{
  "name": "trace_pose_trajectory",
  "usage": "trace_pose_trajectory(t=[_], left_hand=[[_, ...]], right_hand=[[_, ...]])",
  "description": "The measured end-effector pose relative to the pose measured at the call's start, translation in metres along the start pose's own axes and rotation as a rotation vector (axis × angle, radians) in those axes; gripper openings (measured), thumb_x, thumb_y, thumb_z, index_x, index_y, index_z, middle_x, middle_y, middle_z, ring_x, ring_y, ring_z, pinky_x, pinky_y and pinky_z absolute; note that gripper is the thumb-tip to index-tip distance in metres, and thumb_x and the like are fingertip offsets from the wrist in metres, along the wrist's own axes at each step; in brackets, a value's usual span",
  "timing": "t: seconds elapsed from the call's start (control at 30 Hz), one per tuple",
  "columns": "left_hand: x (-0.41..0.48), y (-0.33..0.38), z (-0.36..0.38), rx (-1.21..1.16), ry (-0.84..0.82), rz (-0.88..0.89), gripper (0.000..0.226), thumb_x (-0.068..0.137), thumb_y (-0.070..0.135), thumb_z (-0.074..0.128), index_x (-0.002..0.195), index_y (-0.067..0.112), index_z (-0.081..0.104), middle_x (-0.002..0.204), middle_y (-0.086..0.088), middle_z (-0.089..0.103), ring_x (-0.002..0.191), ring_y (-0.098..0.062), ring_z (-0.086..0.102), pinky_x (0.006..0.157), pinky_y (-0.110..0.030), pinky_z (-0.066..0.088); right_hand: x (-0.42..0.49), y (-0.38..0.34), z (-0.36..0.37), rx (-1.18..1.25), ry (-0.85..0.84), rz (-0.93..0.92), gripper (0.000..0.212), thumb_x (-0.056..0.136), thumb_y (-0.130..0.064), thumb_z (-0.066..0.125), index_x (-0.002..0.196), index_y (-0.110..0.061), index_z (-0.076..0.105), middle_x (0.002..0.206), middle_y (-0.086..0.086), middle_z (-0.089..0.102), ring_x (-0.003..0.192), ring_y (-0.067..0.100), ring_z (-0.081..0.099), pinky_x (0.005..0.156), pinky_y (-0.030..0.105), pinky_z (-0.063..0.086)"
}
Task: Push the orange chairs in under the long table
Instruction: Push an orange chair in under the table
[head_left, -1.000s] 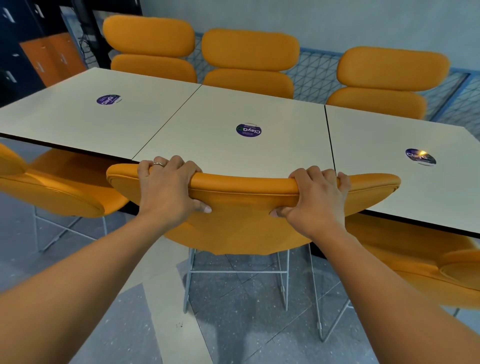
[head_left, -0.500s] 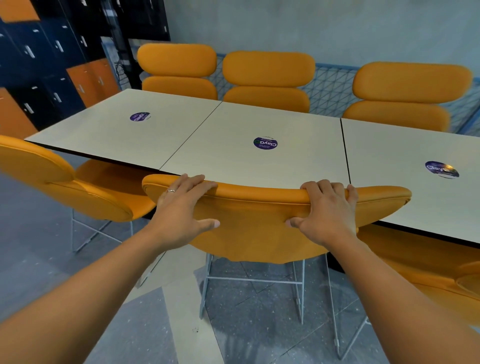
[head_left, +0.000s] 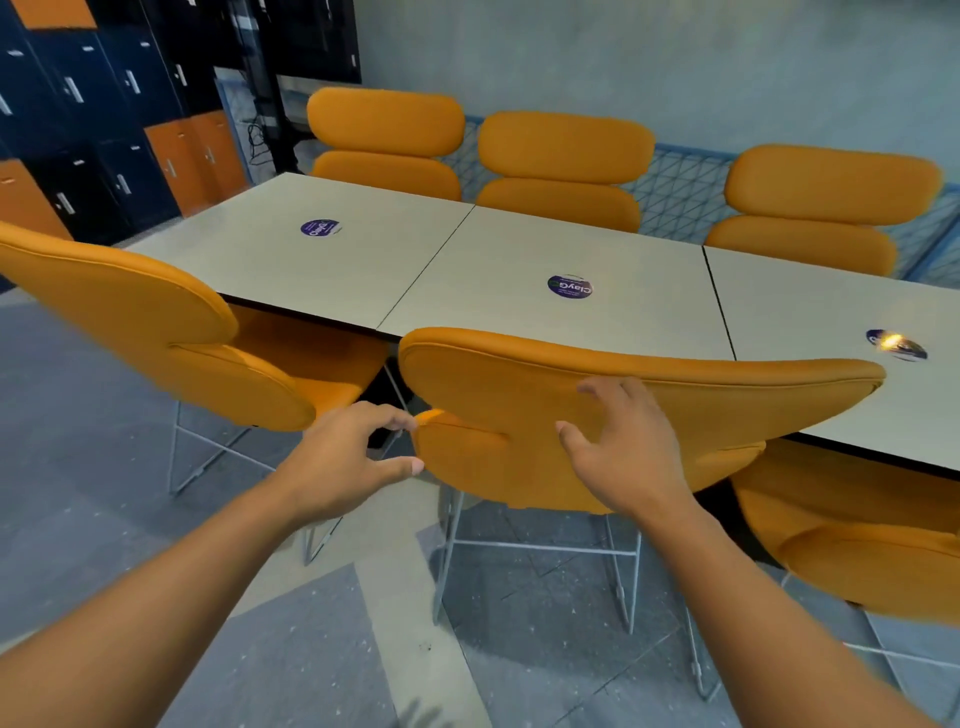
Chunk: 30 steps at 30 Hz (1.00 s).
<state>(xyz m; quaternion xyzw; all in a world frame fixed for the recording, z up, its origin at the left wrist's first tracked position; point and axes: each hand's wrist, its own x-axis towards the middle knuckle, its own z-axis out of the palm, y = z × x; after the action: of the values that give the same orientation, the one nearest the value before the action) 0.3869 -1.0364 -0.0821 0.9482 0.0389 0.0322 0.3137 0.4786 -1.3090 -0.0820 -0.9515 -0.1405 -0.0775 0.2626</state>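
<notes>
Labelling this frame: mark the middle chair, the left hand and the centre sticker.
middle chair (head_left: 753, 405), head view, backrest.
left hand (head_left: 340, 460), head view, back of hand.
centre sticker (head_left: 570, 287), head view, its middle.

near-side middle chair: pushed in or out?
In. The middle chair has its backrest right at the near edge of the long table; its seat is out of sight. Whether it touches the edge: cannot tell.

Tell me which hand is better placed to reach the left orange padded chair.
Left, likely: the left hand sits nearest that orange padded chair, while the right hand hovers before the middle chair's back.
</notes>
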Motion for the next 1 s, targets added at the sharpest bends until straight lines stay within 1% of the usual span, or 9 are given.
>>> trace_pose_trajectory(t=[0.07, 0.17, 0.3, 0.4, 0.47, 0.57, 0.7, 0.8, 1.0], left_hand=[[-0.015, -0.027, -0.019, 0.001, -0.014, -0.013, 0.047, 0.081, 0.043, 0.072, 0.125, 0.031, 0.059, 0.131, 0.01, 0.056, 0.122, -0.009, 0.048, 0.099, -0.031, 0.039], [-0.036, -0.07, -0.049, -0.009, -0.034, -0.037, 0.048, 0.081, 0.045, 0.072, 0.124, 0.03, 0.06, 0.128, 0.01, 0.058, 0.119, -0.009, 0.05, 0.099, -0.034, 0.043], [-0.063, -0.117, -0.087, 0.0, -0.064, -0.047, 0.046, 0.081, 0.046, 0.071, 0.123, 0.032, 0.06, 0.126, 0.011, 0.058, 0.118, -0.01, 0.051, 0.098, -0.039, 0.046], [-0.076, -0.15, -0.116, -0.013, -0.041, -0.047, 0.043, 0.081, 0.044, 0.072, 0.12, 0.032, 0.06, 0.122, 0.012, 0.058, 0.114, -0.007, 0.051, 0.094, -0.033, 0.045], [-0.08, -0.167, -0.131, -0.022, -0.024, -0.053, 0.042, 0.081, 0.043, 0.071, 0.119, 0.032, 0.061, 0.119, 0.012, 0.059, 0.112, -0.008, 0.051, 0.092, -0.031, 0.044], [-0.078, -0.187, -0.151, -0.015, -0.011, -0.057, 0.042, 0.08, 0.045, 0.071, 0.118, 0.032, 0.061, 0.119, 0.011, 0.061, 0.111, -0.008, 0.052, 0.09, -0.029, 0.043], [-0.067, -0.218, -0.182, -0.001, 0.04, -0.052, 0.042, 0.079, 0.046, 0.072, 0.117, 0.032, 0.063, 0.118, 0.012, 0.061, 0.108, -0.005, 0.052, 0.087, -0.026, 0.042], [-0.052, -0.235, -0.204, 0.025, 0.087, -0.046, 0.041, 0.08, 0.046, 0.071, 0.117, 0.03, 0.063, 0.117, 0.011, 0.061, 0.109, -0.007, 0.053, 0.085, -0.025, 0.042], [-0.005, -0.274, -0.248, 0.081, 0.183, -0.055, 0.036, 0.081, 0.044, 0.07, 0.114, 0.029, 0.064, 0.113, 0.011, 0.063, 0.106, -0.009, 0.056, 0.085, -0.028, 0.042]], right_hand=[[-0.012, -0.031, 0.023, 0.03, -0.082, 0.009, 0.05, 0.087, -0.046, 0.067, 0.133, -0.031, 0.054, 0.131, -0.002, 0.053, 0.115, 0.021, 0.057, 0.095, 0.044, 0.05], [-0.026, -0.075, 0.057, 0.047, -0.2, 0.02, 0.049, 0.087, -0.047, 0.067, 0.132, -0.033, 0.053, 0.129, -0.004, 0.053, 0.112, 0.021, 0.059, 0.091, 0.044, 0.053], [-0.043, -0.129, 0.092, 0.084, -0.345, 0.031, 0.049, 0.088, -0.046, 0.069, 0.133, -0.031, 0.054, 0.132, -0.003, 0.056, 0.116, 0.02, 0.058, 0.095, 0.043, 0.052], [-0.05, -0.17, 0.116, 0.1, -0.446, -0.004, 0.048, 0.089, -0.046, 0.069, 0.132, -0.03, 0.056, 0.129, -0.004, 0.06, 0.114, 0.017, 0.059, 0.095, 0.039, 0.051], [-0.049, -0.191, 0.129, 0.127, -0.478, -0.011, 0.044, 0.09, -0.046, 0.069, 0.129, -0.028, 0.059, 0.124, -0.006, 0.063, 0.109, 0.016, 0.061, 0.095, 0.039, 0.051], [-0.041, -0.219, 0.143, 0.144, -0.482, -0.031, 0.041, 0.091, -0.046, 0.068, 0.127, -0.027, 0.061, 0.119, -0.007, 0.066, 0.102, 0.014, 0.061, 0.092, 0.038, 0.052], [-0.014, -0.258, 0.161, 0.155, -0.459, -0.07, 0.04, 0.091, -0.045, 0.067, 0.127, -0.027, 0.061, 0.116, -0.009, 0.066, 0.101, 0.012, 0.06, 0.091, 0.037, 0.053], [0.014, -0.284, 0.169, 0.155, -0.409, -0.108, 0.039, 0.092, -0.043, 0.066, 0.127, -0.027, 0.061, 0.116, -0.009, 0.066, 0.102, 0.012, 0.059, 0.091, 0.034, 0.052], [0.088, -0.333, 0.195, 0.227, -0.291, -0.142, 0.042, 0.09, -0.043, 0.067, 0.13, -0.031, 0.059, 0.124, -0.005, 0.061, 0.107, 0.016, 0.058, 0.094, 0.041, 0.051]])
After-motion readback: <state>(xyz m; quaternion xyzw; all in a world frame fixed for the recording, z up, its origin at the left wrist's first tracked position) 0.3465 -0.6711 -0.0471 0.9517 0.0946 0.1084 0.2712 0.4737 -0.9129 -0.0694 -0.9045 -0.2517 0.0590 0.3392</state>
